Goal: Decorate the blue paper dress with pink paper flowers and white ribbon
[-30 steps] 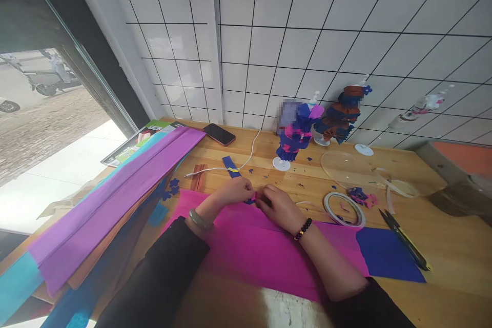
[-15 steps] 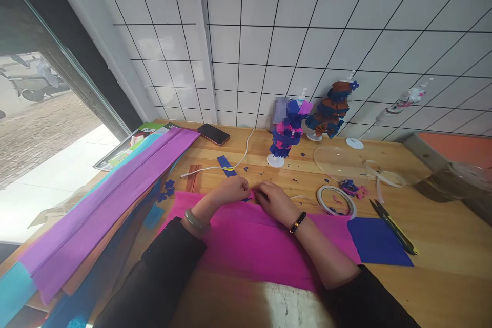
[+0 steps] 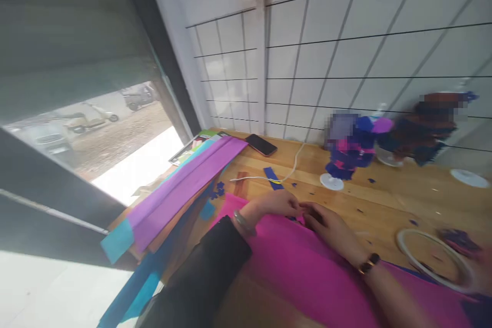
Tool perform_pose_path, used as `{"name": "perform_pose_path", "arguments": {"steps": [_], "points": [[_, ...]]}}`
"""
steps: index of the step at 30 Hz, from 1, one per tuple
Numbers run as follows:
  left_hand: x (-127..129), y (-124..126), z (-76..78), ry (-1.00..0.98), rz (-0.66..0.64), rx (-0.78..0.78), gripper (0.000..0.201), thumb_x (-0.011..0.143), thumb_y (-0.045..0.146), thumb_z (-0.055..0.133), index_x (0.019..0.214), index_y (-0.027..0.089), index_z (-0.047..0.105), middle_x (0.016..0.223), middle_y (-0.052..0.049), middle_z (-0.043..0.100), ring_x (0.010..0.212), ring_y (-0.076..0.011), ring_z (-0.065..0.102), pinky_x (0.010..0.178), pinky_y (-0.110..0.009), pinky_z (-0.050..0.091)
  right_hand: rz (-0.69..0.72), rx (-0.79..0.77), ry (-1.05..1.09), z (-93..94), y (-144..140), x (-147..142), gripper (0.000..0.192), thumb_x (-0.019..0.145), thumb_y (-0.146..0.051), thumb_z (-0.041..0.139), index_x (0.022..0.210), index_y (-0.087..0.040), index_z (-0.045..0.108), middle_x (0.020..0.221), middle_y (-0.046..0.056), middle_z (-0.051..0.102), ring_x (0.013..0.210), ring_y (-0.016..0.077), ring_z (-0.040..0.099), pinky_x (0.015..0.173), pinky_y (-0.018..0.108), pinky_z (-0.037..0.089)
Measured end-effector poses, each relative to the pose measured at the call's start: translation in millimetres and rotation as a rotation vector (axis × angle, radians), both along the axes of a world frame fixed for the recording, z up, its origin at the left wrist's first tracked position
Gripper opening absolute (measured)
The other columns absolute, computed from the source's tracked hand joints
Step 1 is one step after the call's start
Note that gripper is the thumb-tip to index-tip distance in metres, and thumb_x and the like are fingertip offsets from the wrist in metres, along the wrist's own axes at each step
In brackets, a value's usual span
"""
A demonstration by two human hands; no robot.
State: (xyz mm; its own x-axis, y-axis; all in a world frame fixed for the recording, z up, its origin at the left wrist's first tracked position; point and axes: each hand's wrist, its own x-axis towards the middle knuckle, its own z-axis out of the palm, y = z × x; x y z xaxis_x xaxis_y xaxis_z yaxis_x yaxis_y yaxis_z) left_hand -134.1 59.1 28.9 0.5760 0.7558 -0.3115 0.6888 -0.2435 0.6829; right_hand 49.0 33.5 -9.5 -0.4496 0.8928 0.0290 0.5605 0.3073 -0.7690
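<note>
A wide sheet of bright pink crepe paper [image 3: 303, 261] lies across the wooden table in front of me. At its far edge my left hand [image 3: 280, 202] has its fingers closed, pinching the paper. Close beside it, nearly touching, my right hand [image 3: 332, 225] is curled with thumb and fingers together on the same edge. A small dark blue bit shows just under the fingertips, too small to make out. My forearms hide part of the sheet.
Purple folded paper [image 3: 188, 189] lies along the table's left edge, near a phone [image 3: 262, 144] and a white cable [image 3: 295, 164]. Blue flower cut-outs [image 3: 218, 190] lie left. A tape roll [image 3: 402, 241] sits right. Behind stands a decorated paper figure [image 3: 351, 148].
My view has swung to the left, showing more of the doorway and scooters outside. Both hands stay closed together at the pink paper's far edge.
</note>
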Motion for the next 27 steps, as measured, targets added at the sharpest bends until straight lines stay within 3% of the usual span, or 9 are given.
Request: {"name": "perform_pose_path", "arguments": {"steps": [7, 13, 17, 22, 27], "points": [[-6, 0, 1.6, 0.098, 0.027, 0.023, 0.022, 0.072, 0.033, 0.051, 0.076, 0.016, 0.065, 0.073, -0.001, 0.064, 0.063, -0.0105, 0.054, 0.054, -0.021, 0.038, 0.090, 0.059, -0.145, 3.1, 2, 1, 0.030, 0.082, -0.036, 0.041, 0.091, -0.022, 0.066, 0.096, 0.006, 0.069, 0.086, 0.0231, 0.064, 0.072, 0.031, 0.051], [-7, 5, -6.8, 0.075, 0.049, 0.062, 0.019, 0.071, 0.029, 0.051, 0.077, 0.017, 0.063, 0.073, 0.000, 0.065, 0.063, -0.0101, 0.055, 0.052, -0.020, 0.038, 0.144, 0.124, -0.179, 7.1, 1, -2, 0.027, 0.081, -0.033, 0.042, 0.084, -0.023, 0.066, 0.094, 0.006, 0.069, 0.089, 0.0243, 0.063, 0.075, 0.032, 0.050], [-8, 4, -5.7, 0.038, 0.054, 0.104, 0.021, 0.074, 0.030, 0.048, 0.075, 0.017, 0.064, 0.070, 0.000, 0.065, 0.061, -0.0098, 0.056, 0.053, -0.020, 0.038, 0.021, 0.091, -0.138, 15.6, 0, 0, 0.028, 0.078, -0.039, 0.046, 0.082, -0.021, 0.067, 0.084, 0.007, 0.070, 0.076, 0.0240, 0.064, 0.066, 0.033, 0.050], [-5, 2, -0.3, 0.032, 0.222, 0.248, 0.021, 0.075, 0.029, 0.048, 0.081, 0.017, 0.064, 0.075, 0.000, 0.066, 0.067, -0.0119, 0.058, 0.057, -0.021, 0.039, -0.208, 0.052, -0.014, 33.3, 6, 14, 0.029, 0.076, -0.041, 0.049, 0.088, -0.021, 0.066, 0.090, 0.006, 0.069, 0.080, 0.0219, 0.062, 0.068, 0.031, 0.048], [-2, 3, -2.4, -0.027, 0.211, 0.262, 0.020, 0.075, 0.029, 0.048, 0.080, 0.017, 0.064, 0.077, -0.001, 0.065, 0.068, -0.0127, 0.058, 0.057, -0.021, 0.040, -0.357, 0.080, 0.078, 45.0, 5, 39, 0.031, 0.076, -0.043, 0.051, 0.090, -0.018, 0.063, 0.078, 0.003, 0.066, 0.068, 0.0168, 0.058, 0.061, 0.027, 0.045]]}}
